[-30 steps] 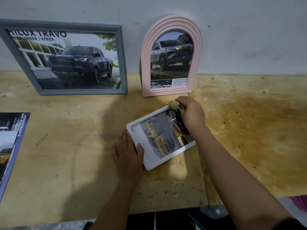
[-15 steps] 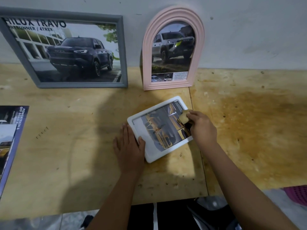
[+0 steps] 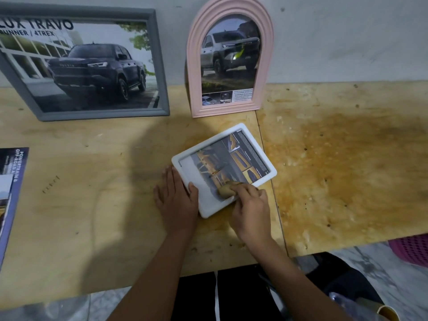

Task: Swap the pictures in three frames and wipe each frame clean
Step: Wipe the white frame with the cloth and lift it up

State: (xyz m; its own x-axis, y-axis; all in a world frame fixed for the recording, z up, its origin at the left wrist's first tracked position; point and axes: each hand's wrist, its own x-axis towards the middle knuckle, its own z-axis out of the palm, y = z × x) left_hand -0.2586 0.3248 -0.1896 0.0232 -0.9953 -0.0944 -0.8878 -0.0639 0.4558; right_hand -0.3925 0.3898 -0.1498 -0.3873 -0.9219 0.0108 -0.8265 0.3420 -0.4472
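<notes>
The right hand (image 3: 251, 209) had carried the small tan cloth (image 3: 225, 190) from the white frame's (image 3: 273, 173) 12 o'clock corner, down its 3 o'clock side, to the 6 o'clock corner, fingers pinched round it. The left hand (image 3: 176, 200) had stayed flat on the surface (image 3: 92, 181) at the frame's 8 o'clock edge, fingers straight, thumb pressing the border. The white frame lay face up at 6 o'clock from the pink arched frame (image 3: 193, 66), which stood against the wall beside the grey frame (image 3: 159, 66). That sweep suggested the wipe of this frame was nearly complete.
</notes>
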